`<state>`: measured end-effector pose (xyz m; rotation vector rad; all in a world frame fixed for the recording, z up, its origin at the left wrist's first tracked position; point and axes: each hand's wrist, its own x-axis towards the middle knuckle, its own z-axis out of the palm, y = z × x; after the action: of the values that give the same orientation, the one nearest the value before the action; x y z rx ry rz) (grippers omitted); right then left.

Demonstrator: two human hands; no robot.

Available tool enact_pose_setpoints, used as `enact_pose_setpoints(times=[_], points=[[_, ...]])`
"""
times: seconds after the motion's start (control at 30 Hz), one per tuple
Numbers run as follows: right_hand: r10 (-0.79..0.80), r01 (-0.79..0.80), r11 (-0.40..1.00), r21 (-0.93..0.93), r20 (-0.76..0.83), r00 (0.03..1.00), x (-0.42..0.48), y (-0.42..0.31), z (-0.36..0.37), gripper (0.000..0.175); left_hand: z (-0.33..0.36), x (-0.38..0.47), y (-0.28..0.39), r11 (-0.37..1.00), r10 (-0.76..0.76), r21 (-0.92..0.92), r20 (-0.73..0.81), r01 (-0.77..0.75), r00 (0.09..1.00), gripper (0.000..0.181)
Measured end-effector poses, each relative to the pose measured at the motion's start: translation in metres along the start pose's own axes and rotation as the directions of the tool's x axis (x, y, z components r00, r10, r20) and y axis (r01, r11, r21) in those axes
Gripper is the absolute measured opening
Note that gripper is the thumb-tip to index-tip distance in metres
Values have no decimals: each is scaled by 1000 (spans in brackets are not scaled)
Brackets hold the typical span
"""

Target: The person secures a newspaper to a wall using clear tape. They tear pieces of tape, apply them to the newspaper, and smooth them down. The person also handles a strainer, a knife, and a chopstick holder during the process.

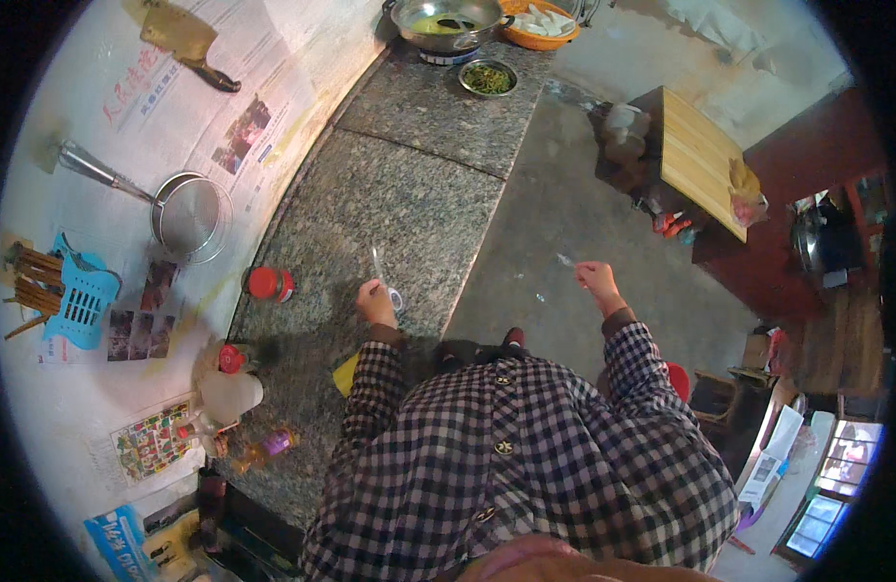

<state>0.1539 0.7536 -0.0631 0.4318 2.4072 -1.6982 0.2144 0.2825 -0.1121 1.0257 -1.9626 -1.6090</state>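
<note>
My left hand (377,302) is over the granite counter (390,185), its fingers closed on a thin pale strip (377,260) that sticks up past them. Right beside those fingers is a small white round item (395,299); whether it joins the strip I cannot tell. Out over the floor, my right hand (597,280) pinches a small see-through piece (565,260), too small to name. A red-lidded jar (269,283) stands on the counter left of my left hand. Something yellow and flat (345,375) shows by my left sleeve.
Along the wall are bottles (231,396) and a purple-labelled bottle (277,441). A strainer (191,217) and a cleaver (179,36) hang there. Farther off are a steel wok (446,25), a bowl of greens (488,77) and an orange basket (541,40). A wooden-topped table (699,160) stands right.
</note>
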Motion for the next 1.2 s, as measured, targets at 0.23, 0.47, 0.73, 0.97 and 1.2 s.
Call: enact_pose_setpoints(times=[0.23, 0.47, 0.73, 0.97, 1.2], points=[[-34, 36, 993, 112, -17, 999, 7, -8, -52, 21, -6, -9, 0, 922, 9, 388, -59, 15, 998, 21], [-75, 60, 930, 363, 26, 997, 4, -40, -115, 18, 4, -15, 3, 617, 108, 777, -244, 127, 964, 19], [-228, 118, 548, 828, 12, 974, -17, -85, -177, 22, 109, -27, 67, 842, 332, 282, 400, -459, 854, 33], [-386, 215, 533, 818, 9, 923, -34, -102, -192, 27, 268, -205, 236, 896, 442, -405, 853, -182, 277, 43], [-394, 272, 678, 682, 24, 919, -54, -91, -201, 30, 310, -283, 283, 943, 313, -325, 940, 74, 134, 26]])
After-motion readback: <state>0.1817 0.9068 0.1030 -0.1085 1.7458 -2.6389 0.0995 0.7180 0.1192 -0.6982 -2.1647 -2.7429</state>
